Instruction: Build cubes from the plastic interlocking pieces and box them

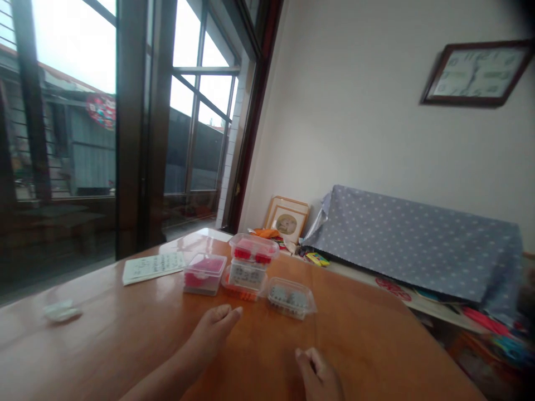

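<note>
My left hand (218, 327) is closed over the table, its fingers curled in and the thumb lying along them. It is just in front of a stack of clear plastic boxes (247, 273), apart from them. Lower and to the right, my right hand (316, 373) is also closed, thumb against bent fingers. Whatever either hand may hold is hidden. The stack has red contents on top and orange ones at the bottom. Left of it stands a clear box with pink contents (204, 273). To the right sits a clear container with small grey pieces (290, 296).
The brown table (259, 367) also bears a sheet with handwriting (154, 267) and a small whitish packet (62, 312). Beyond its edge are framed pictures (288, 220) and a long shape under a dotted grey cloth (409, 239). Glass doors (142, 139) stand left.
</note>
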The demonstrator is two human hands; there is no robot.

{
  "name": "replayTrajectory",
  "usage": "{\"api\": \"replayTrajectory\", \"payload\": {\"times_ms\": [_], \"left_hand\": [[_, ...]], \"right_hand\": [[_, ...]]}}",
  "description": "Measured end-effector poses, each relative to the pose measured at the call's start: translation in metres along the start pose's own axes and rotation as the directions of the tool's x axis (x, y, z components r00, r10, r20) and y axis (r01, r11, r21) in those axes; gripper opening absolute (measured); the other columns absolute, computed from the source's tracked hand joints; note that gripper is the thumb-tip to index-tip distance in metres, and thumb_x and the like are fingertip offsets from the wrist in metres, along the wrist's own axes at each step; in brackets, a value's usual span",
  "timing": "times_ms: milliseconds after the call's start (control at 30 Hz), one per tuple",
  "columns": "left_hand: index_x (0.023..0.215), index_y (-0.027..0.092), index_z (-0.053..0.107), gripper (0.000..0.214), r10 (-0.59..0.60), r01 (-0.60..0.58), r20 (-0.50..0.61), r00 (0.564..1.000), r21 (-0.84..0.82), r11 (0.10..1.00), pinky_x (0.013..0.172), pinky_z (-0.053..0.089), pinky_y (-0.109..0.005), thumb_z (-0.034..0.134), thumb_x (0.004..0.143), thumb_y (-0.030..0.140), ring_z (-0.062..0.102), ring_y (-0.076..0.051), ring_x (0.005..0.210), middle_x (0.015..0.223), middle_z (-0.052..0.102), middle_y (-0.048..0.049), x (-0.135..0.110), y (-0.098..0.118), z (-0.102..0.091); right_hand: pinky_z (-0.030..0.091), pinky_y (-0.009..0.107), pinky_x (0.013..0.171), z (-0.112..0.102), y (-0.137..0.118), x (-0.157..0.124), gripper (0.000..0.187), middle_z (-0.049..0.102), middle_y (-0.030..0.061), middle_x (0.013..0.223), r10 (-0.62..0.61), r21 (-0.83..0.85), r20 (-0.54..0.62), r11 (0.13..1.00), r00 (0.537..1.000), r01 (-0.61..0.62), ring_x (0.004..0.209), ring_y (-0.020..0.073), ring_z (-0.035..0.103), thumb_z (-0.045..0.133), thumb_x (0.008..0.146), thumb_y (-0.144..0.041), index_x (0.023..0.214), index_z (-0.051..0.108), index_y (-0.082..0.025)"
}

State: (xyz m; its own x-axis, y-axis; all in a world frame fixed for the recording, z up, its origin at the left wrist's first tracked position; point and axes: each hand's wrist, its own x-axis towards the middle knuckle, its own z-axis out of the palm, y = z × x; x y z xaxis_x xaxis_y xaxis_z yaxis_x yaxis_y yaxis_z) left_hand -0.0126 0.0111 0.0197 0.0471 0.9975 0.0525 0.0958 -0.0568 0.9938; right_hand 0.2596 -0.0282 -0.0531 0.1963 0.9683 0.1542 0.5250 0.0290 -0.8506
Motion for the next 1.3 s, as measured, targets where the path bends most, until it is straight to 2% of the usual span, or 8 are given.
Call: {"api": "replayTrajectory", "payload": {"times_ms": [233, 367, 567, 767, 900, 1000, 1133, 1300], "left_hand": [[0.058, 0.023, 0.03, 0.057, 0.056, -0.055, -0.083, 0.995, 0.007, 0.998, 0.052, 0.017, -0.025, 0.063, 0.077, 0.066, 0.023, -0.009, 0.054, 0.057, 0.028, 0.0073, 0.0, -0.002, -0.011], [0.059, 0.022, 0.038, 0.054, 0.106, -0.105, -0.087, 0.991, 0.025, 0.994, 0.054, 0.022, -0.025, 0.06, 0.078, 0.068, 0.032, -0.01, 0.055, 0.057, 0.038, 0.0056, 0.001, -0.004, -0.016], [0.063, 0.021, 0.047, 0.055, 0.071, -0.083, -0.107, 0.992, -0.112, 0.99, 0.053, 0.025, -0.025, 0.06, 0.073, 0.074, 0.037, -0.011, 0.051, 0.051, 0.042, 0.0061, 0.001, -0.001, -0.024], [0.068, 0.019, 0.052, 0.049, 0.005, -0.037, -0.112, 0.994, -0.287, 0.957, 0.053, 0.029, -0.023, 0.064, 0.073, 0.067, 0.041, -0.01, 0.051, 0.056, 0.051, 0.0042, 0.002, 0.006, -0.037], [0.065, 0.019, 0.053, 0.052, -0.012, -0.04, -0.15, 0.989, -0.336, 0.941, 0.053, 0.031, -0.023, 0.066, 0.067, 0.069, 0.044, -0.011, 0.051, 0.057, 0.055, 0.0027, 0.0, 0.012, -0.04], [0.065, 0.019, 0.054, 0.051, -0.019, -0.041, -0.164, 0.986, -0.355, 0.934, 0.053, 0.031, -0.023, 0.067, 0.067, 0.068, 0.045, -0.01, 0.05, 0.058, 0.056, 0.0021, 0.0, 0.013, -0.042], [0.068, 0.018, 0.054, 0.043, -0.047, -0.024, -0.168, 0.985, -0.399, 0.917, 0.053, 0.031, -0.023, 0.068, 0.071, 0.059, 0.044, -0.009, 0.051, 0.06, 0.057, 0.0025, 0.004, 0.011, -0.044], [0.076, 0.017, 0.058, 0.04, -0.129, 0.023, -0.184, 0.974, -0.491, 0.871, 0.054, 0.032, -0.021, 0.071, 0.069, 0.053, 0.046, -0.008, 0.053, 0.067, 0.06, 0.0013, 0.007, 0.011, -0.045]], "right_hand": [[0.034, 0.026, 0.059, 0.0, 0.0, -0.002, 0.053, 0.042, -0.0037, 0.059, 0.012, -0.055, 0.025, 0.998, 1.0, -0.011, 0.062, 0.0169, 0.045, 0.042, 0.083, -0.073, 0.062, 0.037, -0.024], [0.034, 0.027, 0.059, 0.003, -0.002, -0.008, 0.052, 0.046, -0.0031, 0.058, -0.022, -0.08, -0.029, 0.997, 0.999, 0.02, 0.062, 0.0181, 0.047, 0.04, 0.083, -0.071, 0.061, 0.04, -0.024], [0.039, 0.028, 0.063, 0.008, -0.011, -0.006, 0.047, 0.056, -0.0015, 0.06, -0.062, -0.117, 0.016, 0.991, 0.998, 0.063, 0.064, 0.0195, 0.054, 0.049, 0.081, -0.067, 0.061, 0.05, -0.024], [0.04, 0.026, 0.055, 0.024, -0.073, 0.015, 0.042, 0.057, -0.0018, 0.061, 0.001, 0.205, -0.117, 0.979, 0.993, 0.023, 0.058, 0.0166, 0.054, 0.053, 0.081, -0.063, 0.072, 0.058, -0.022], [0.036, 0.021, 0.045, 0.034, -0.138, 0.056, 0.043, 0.058, -0.0034, 0.061, 0.172, 0.431, -0.183, 0.899, 0.968, -0.078, 0.049, 0.0118, 0.052, 0.059, 0.079, -0.063, 0.081, 0.059, -0.02], [0.032, 0.018, 0.04, 0.037, -0.174, 0.094, 0.04, 0.057, -0.0047, 0.06, 0.215, 0.468, -0.191, 0.878, 0.958, -0.104, 0.043, 0.009, 0.047, 0.058, 0.084, -0.06, 0.086, 0.058, -0.021], [0.028, 0.018, 0.036, 0.039, -0.195, 0.131, 0.036, 0.055, -0.0045, 0.054, 0.258, 0.462, -0.153, 0.872, 0.954, -0.162, 0.038, 0.0085, 0.042, 0.058, 0.087, -0.056, 0.086, 0.057, -0.02], [0.026, 0.018, 0.035, 0.04, -0.196, 0.15, 0.039, 0.052, -0.0052, 0.051, 0.315, 0.44, -0.128, 0.868, 0.94, -0.231, 0.036, 0.0076, 0.038, 0.058, 0.087, -0.057, 0.087, 0.058, -0.018]]}}
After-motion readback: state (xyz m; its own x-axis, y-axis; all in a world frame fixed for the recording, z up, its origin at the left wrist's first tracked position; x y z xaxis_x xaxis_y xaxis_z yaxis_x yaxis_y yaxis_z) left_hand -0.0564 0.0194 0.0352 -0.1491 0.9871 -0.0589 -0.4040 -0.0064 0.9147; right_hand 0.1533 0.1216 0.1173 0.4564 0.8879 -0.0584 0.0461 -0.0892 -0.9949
